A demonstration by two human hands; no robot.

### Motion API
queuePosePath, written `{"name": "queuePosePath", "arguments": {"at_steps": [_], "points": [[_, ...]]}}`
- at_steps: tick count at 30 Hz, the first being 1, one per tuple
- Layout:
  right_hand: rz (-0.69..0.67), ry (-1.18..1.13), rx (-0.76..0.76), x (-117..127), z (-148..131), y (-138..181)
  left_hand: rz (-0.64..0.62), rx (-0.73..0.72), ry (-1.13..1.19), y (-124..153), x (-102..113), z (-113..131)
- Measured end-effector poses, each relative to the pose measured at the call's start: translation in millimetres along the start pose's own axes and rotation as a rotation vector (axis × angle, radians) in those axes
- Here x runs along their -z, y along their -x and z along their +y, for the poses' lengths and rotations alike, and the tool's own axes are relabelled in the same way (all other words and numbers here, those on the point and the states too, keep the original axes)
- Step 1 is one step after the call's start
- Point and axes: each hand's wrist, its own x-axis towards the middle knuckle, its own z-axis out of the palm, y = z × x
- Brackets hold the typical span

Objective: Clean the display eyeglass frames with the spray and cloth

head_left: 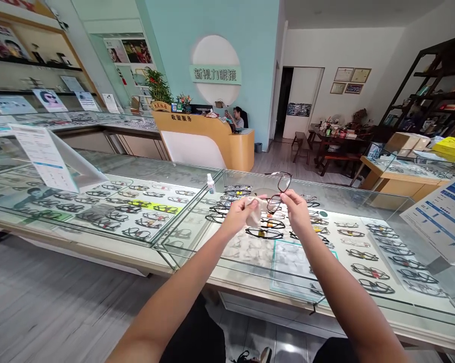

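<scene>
Above the glass display counter, my right hand pinches a pair of dark-framed eyeglasses. One lens of the pair is up, the other lower between my two hands. My left hand is closed on a pale cleaning cloth, which hangs beside the lower lens. Whether the cloth touches that lens I cannot tell. A small white bottle stands upright on the glass, left of my hands. Beneath the glass lie rows of eyeglass frames, partly hidden by my arms.
A folded white sign stands on the counter at left, another sign at right. A teal-edged sheet lies by the counter's near side. Farther off, a person sits behind a wooden reception desk.
</scene>
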Motion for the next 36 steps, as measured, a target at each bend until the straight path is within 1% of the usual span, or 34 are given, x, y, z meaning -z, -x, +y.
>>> {"name": "queuePosePath", "arguments": {"at_steps": [2, 3, 5, 6, 8, 9, 11, 13, 14, 15, 16, 17, 18, 19, 21, 23, 24, 25, 26, 27, 29, 32, 36], "points": [[0.008, -0.074, -0.048, 4.2, -3.2, -3.0, 0.109, 0.041, -0.035, 14.4, 24.1, 4.1], [0.001, -0.097, -0.072, 7.0, -5.3, -4.7, 0.183, 0.068, -0.064, 20.3, 39.3, 5.1], [-0.021, -0.158, -0.135, 12.4, -9.7, -7.3, 0.345, 0.115, -0.160, 29.1, 74.4, 4.9], [-0.034, -0.189, -0.167, 14.4, -11.8, -8.0, 0.384, 0.153, -0.219, 32.2, 93.2, 3.9], [-0.061, -0.241, -0.228, 16.3, -14.8, -8.2, 0.405, 0.235, -0.366, 36.7, 129.9, 0.5], [-0.073, -0.264, -0.251, 16.1, -15.5, -7.7, 0.392, 0.272, -0.457, 38.4, 146.3, -1.5], [-0.090, -0.302, -0.283, 14.7, -16.1, -6.4, 0.364, 0.309, -0.649, 41.4, 171.7, -5.7], [-0.097, -0.330, -0.299, 13.2, -16.5, -5.0, 0.406, 0.299, -0.861, 43.8, 183.5, -8.4], [-0.097, -0.345, -0.304, 12.8, -17.1, -4.4, 0.449, 0.253, -0.972, 44.4, 183.3, -8.7], [-0.101, -0.368, -0.310, 12.8, -17.9, -4.0, 0.495, 0.176, -1.074, 44.5, 178.7, -8.1], [-0.108, -0.398, -0.319, 13.2, -19.0, -3.7, 0.523, 0.076, -1.150, 43.7, 169.8, -6.3], [-0.123, -0.433, -0.328, 13.7, -20.2, -3.5, 0.526, -0.046, -1.193, 42.0, 156.9, -3.4], [-0.145, -0.467, -0.338, 14.4, -21.5, -3.6, 0.486, -0.158, -1.180, 39.1, 140.4, 0.3], [-0.169, -0.495, -0.345, 15.1, -22.6, -3.8, 0.430, -0.240, -1.116, 35.0, 121.1, 4.8], [-0.210, -0.516, -0.348, 16.2, -24.0, -4.8, 0.266, -0.403, -0.979, 23.2, 77.9, 14.1], [-0.224, -0.508, -0.344, 17.0, -23.7, -6.3, 0.140, -0.577, -0.888, 6.8, 35.7, 20.7], [-0.220, -0.501, -0.345, 17.4, -23.0, -7.2, 0.055, -0.647, -0.847, -2.5, 17.4, 22.0], [-0.211, -0.490, -0.346, 17.8, -22.0, -8.2, -0.044, -0.683, -0.817, -12.2, 2.0, 21.8], [-0.197, -0.474, -0.347, 18.2, -20.9, -9.1, -0.110, -0.700, -0.798, -22.0, -10.3, 20.0], [-0.179, -0.454, -0.345, 18.8, -19.7, -10.0, -0.158, -0.703, -0.786, -31.4, -19.4, 17.0], [-0.141, -0.407, -0.336, 19.9, -17.2, -11.4, -0.220, -0.692, -0.753, -47.7, -28.8, 8.7], [-0.095, -0.344, -0.333, 20.5, -14.0, -12.5, -0.251, -0.663, -0.689, -61.8, -29.0, -3.2], [-0.097, -0.287, -0.313, 18.0, -12.4, -11.5, -0.231, -0.594, -0.617, -61.8, -24.5, -10.1]]}}
